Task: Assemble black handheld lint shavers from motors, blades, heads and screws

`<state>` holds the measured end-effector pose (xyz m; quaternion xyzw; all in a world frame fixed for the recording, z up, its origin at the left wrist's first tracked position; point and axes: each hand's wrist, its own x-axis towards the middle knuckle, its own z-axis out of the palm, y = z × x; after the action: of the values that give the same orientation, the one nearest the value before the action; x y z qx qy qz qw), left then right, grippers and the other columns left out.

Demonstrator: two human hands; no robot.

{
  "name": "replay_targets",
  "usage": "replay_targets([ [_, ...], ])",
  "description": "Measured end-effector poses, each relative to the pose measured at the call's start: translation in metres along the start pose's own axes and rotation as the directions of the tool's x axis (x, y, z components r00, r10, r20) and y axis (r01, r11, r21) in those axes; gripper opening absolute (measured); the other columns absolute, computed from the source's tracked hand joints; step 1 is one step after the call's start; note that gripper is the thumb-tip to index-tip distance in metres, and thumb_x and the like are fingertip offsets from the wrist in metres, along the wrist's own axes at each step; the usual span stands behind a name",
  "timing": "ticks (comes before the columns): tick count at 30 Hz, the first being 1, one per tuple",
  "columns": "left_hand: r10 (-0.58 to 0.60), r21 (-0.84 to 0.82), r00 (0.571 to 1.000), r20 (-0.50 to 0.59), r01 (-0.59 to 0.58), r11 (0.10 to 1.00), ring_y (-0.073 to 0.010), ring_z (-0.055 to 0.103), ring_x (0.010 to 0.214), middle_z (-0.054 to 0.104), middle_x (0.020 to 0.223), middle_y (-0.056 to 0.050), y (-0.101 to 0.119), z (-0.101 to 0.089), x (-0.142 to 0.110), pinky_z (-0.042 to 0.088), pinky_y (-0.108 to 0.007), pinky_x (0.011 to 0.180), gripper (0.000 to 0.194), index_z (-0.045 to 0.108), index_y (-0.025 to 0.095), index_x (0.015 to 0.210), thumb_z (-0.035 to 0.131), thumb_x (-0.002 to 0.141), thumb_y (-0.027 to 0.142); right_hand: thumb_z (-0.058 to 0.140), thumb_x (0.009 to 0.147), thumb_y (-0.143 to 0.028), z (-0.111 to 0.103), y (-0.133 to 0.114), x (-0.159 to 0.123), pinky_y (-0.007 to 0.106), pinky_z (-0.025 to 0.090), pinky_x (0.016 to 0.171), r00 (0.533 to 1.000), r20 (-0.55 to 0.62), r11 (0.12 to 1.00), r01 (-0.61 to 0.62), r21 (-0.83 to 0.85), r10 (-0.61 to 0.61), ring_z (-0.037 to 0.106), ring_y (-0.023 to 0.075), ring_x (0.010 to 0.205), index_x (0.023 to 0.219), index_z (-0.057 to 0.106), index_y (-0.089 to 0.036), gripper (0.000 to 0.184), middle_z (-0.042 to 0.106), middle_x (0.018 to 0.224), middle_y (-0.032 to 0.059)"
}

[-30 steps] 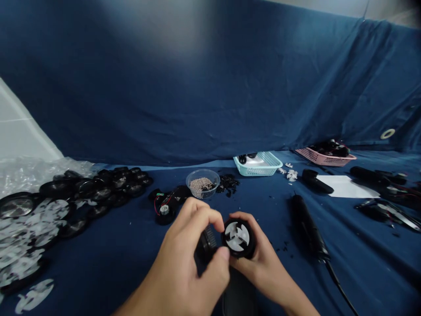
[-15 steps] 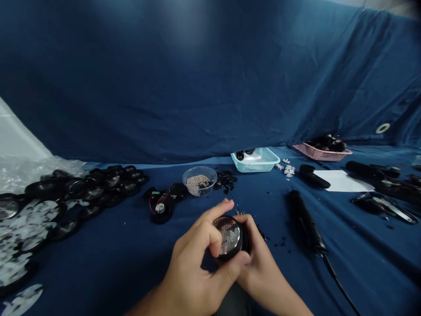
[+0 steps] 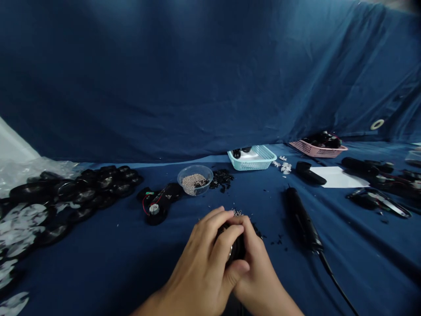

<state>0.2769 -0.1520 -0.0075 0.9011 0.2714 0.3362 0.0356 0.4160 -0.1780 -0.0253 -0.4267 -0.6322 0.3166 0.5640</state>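
Both hands close round a black lint remover, low in the middle of the head view. My left hand lies over its round head, fingers curled across the top, hiding most of the perforated metal cover. From the other side my right hand grips the black body. The lower body is mostly hidden under the wrists. Just beyond the fingers lie small screws and black bits. Ahead to the left rests an opened black housing with a motor and red wires.
A clear bowl of screws stands ahead, beside small black parts. Behind are a light-blue basket and a pink basket. A corded black electric screwdriver lies right. Black round parts are heaped left, near white discs.
My left hand has folded over the lint remover's head, covering the metal mesh that showed before. My right hand keeps its hold. The whole view has shifted slightly.
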Motion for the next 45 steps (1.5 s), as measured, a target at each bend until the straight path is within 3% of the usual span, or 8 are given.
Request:
replay_targets([
  [5,-0.065,-0.039,0.998,-0.022,0.065,0.997,-0.0236,0.040,0.130,0.040,0.141,-0.012,0.000,0.008,-0.003,0.046,-0.039,0.105,0.041,0.040,0.020,0.131,0.047,0.093,0.033,0.059,0.073,-0.013,0.001,0.001,0.000,0.033,0.049,0.085,0.998,0.024,0.998,-0.056,-0.015,0.057,0.059,0.0209,0.099,0.117,0.046,-0.025,0.047,0.058,0.109,0.0048],
  [9,-0.095,-0.071,0.993,-0.067,0.090,0.993,-0.0201,0.047,0.121,0.048,0.130,-0.010,-0.002,0.002,0.000,0.048,-0.035,0.100,0.035,0.042,0.022,0.127,0.048,0.092,0.024,0.067,0.071,-0.020,-0.005,-0.003,0.004,0.036,0.049,0.094,0.984,0.089,0.963,-0.171,0.209,0.155,0.055,0.0243,0.118,0.124,0.045,-0.028,0.058,0.059,0.122,0.0059],
  [12,-0.103,-0.094,0.980,-0.171,0.087,0.992,-0.0171,0.049,0.117,0.049,0.125,-0.008,-0.003,-0.010,0.003,0.047,-0.029,0.100,0.034,0.043,0.022,0.124,0.049,0.091,0.020,0.073,0.070,-0.038,-0.008,-0.005,0.006,0.043,0.046,0.100,0.956,0.152,0.790,-0.292,0.539,0.249,0.051,0.0280,0.125,0.136,0.039,-0.031,0.075,0.052,0.137,0.0072],
  [16,-0.076,-0.108,0.968,-0.238,0.051,0.993,-0.0173,0.047,0.122,0.047,0.128,-0.009,-0.004,-0.024,0.006,0.045,-0.030,0.105,0.040,0.040,0.021,0.128,0.051,0.090,0.019,0.045,0.090,-0.055,-0.002,0.003,0.001,0.047,0.044,0.102,0.892,0.303,0.618,-0.452,0.643,0.337,0.058,0.0273,0.119,0.131,0.052,-0.026,0.051,0.062,0.127,0.0088],
  [24,-0.179,-0.144,0.984,0.016,0.180,0.973,-0.0264,0.033,0.141,0.025,0.157,-0.007,0.010,-0.036,0.007,0.042,-0.048,0.113,0.058,0.019,0.027,0.149,0.035,0.093,0.025,0.036,0.096,-0.054,0.001,-0.002,-0.005,0.044,0.023,0.117,0.933,0.004,0.858,-0.334,0.390,0.361,0.035,0.0244,0.138,0.133,0.051,-0.036,0.045,0.046,0.144,-0.0013],
  [31,-0.205,-0.268,0.971,0.120,0.231,0.935,-0.0265,0.031,0.142,0.023,0.158,-0.001,0.008,-0.047,0.013,0.041,-0.049,0.111,0.064,0.016,0.034,0.150,0.045,0.093,0.032,0.031,0.094,-0.058,-0.002,-0.003,-0.009,0.049,0.031,0.111,0.954,-0.149,0.949,-0.224,0.222,0.260,0.040,0.0308,0.133,0.136,0.046,-0.030,0.052,0.047,0.142,0.0056],
  [39,-0.568,-0.516,0.693,0.444,0.716,0.470,-0.0253,0.054,0.122,0.059,0.132,-0.005,0.006,-0.062,0.026,0.044,-0.042,0.104,0.050,0.047,0.031,0.129,0.046,0.088,0.058,0.040,0.094,-0.056,-0.017,0.012,-0.013,0.041,0.031,0.110,0.987,-0.054,0.966,0.136,-0.219,-0.152,0.038,0.0273,0.134,0.147,0.023,-0.035,0.059,0.036,0.149,0.0031],
  [45,-0.541,-0.487,0.739,0.402,0.672,0.558,-0.0245,0.056,0.116,0.060,0.128,-0.002,0.010,-0.066,0.026,0.048,-0.037,0.096,0.054,0.048,0.035,0.129,0.056,0.082,0.059,0.037,0.096,-0.054,-0.010,0.009,-0.014,0.042,0.037,0.106,0.985,-0.147,0.988,0.066,-0.137,-0.086,0.044,0.0277,0.130,0.145,0.031,-0.033,0.053,0.042,0.145,0.0039],
])
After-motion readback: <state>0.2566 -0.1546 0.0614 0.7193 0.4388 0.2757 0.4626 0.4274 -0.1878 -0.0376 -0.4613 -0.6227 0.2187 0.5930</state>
